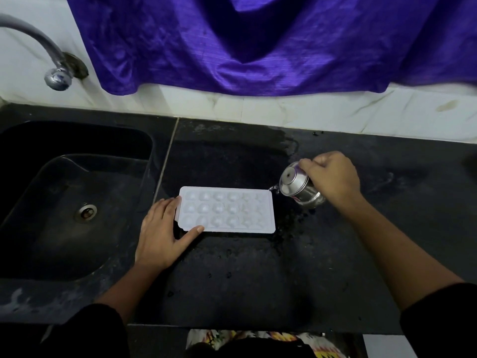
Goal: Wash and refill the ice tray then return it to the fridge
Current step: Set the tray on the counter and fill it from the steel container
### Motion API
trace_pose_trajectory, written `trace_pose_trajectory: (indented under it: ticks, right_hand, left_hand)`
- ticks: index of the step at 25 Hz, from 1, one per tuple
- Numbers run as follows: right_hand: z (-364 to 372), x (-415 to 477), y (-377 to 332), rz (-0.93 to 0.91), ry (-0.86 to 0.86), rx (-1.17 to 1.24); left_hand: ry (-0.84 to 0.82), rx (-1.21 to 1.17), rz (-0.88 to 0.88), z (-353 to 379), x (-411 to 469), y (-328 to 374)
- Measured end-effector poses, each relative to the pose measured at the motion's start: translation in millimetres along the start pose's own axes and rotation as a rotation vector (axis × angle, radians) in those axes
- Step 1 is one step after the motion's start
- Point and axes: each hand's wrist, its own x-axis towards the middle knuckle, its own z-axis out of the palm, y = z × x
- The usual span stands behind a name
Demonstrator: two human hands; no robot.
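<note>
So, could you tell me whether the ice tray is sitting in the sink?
No, the ice tray lies flat on the black counter beside the sink, the left hand touching its end.

One ice tray (pixel 227 209), one steel cup (pixel 299 187), two hands (pixel 160 233) (pixel 333 174) — one sink (pixel 77 182), one tap (pixel 38 45), one purple cloth (pixel 258 42)

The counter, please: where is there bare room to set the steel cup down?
Bare counter lies between the ice tray and the near edge, and behind the tray to the wall, though wet. Crowded: the tray's ends, where the left hand steadies it and the right hand tilts the steel cup.
</note>
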Motion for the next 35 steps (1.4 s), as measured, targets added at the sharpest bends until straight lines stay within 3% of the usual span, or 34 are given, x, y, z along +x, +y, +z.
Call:
trace_pose_trajectory:
  ticks: [3, 10, 13, 15, 28, 32, 35]
  right_hand:
    - [-4, 1, 6, 0.077, 0.000, 0.131]
    - [-16, -15, 16, 0.306, -0.026, 0.861]
    - [-12, -14, 10, 0.328, -0.028, 1.018]
    - [-10, -10, 6, 0.302, -0.022, 0.964]
    - [21, 7, -31, -0.043, -0.065, -0.056]
    - [20, 9, -31, -0.035, -0.064, -0.030]
    - [15, 9, -17, 0.065, -0.087, 0.240]
  left_hand:
    - [-0.004, -0.001, -0.004, 0, 0, -1]
    - [-0.005, 0.010, 0.003, 1, 1, -2]
    - [0.000, 0.007, 0.003, 1, 1, -1]
    - [0.001, 0.007, 0.005, 1, 1, -1]
    - [0.001, 0.006, 0.005, 1, 1, -2]
    - [0.000, -0.004, 0.000, 1, 0, -2]
    - [0.000, -0.003, 0.002, 1, 0, -3]
